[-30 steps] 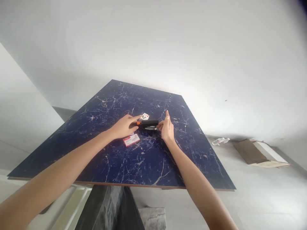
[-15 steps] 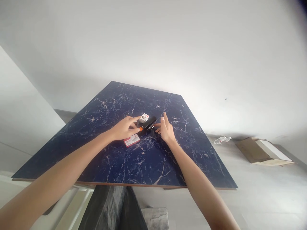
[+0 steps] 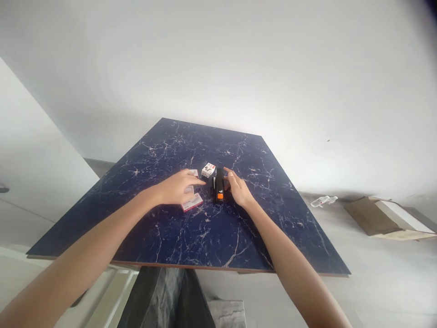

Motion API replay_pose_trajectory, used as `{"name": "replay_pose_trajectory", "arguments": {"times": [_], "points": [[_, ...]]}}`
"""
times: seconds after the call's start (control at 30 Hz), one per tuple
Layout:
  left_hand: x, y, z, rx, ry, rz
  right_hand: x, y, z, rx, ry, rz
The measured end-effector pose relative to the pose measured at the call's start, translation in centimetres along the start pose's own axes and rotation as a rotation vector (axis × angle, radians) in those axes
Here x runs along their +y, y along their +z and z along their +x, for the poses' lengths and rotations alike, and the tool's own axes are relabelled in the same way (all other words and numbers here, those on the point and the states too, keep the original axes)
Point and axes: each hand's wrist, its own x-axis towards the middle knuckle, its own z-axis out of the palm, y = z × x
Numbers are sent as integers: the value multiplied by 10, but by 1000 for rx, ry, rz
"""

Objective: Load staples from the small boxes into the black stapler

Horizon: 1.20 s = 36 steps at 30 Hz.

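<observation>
A black stapler (image 3: 220,181) with an orange end lies on the blue marbled table, its orange end toward me. My right hand (image 3: 239,189) is at the stapler's right side, fingers apart and close against it; whether they touch is hard to tell. To the left, my left hand (image 3: 177,187) reaches over some flat red-and-white boxes, fingers stretched out and partly covering them. The nearest red-and-white box (image 3: 192,202) shows below that hand. A small white box (image 3: 208,170) with a dark picture and red marks sits just beyond the stapler's left side.
The blue marbled tabletop (image 3: 205,241) has a brown front edge and stands by a white wall. On the floor at the right are a clear plastic bottle (image 3: 321,201) and an open cardboard box (image 3: 378,216). My dark trousers (image 3: 164,296) show below the table edge.
The stapler has turned from slanting to pointing straight away from me. My left hand has come off it to the left, over the red-and-white boxes. The right hand stays close beside it.
</observation>
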Motion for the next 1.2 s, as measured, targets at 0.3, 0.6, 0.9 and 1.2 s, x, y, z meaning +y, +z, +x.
{"name": "replay_pose_trajectory", "arguments": {"times": [0.3, 0.6, 0.9, 1.2], "points": [[-14, -35, -14, -293, -48, -70, -3, -2, -1, -24, -48, -50], [-6, -29, -12, -266, -131, -31, 8, -2, 3, -26, -92, -39], [18, -8, -3, -291, 29, -81, 13, -1, 7, -43, -110, 29], [12, 22, 4, -17, -61, 7, 6, -2, 5, -37, -84, 35]]}}
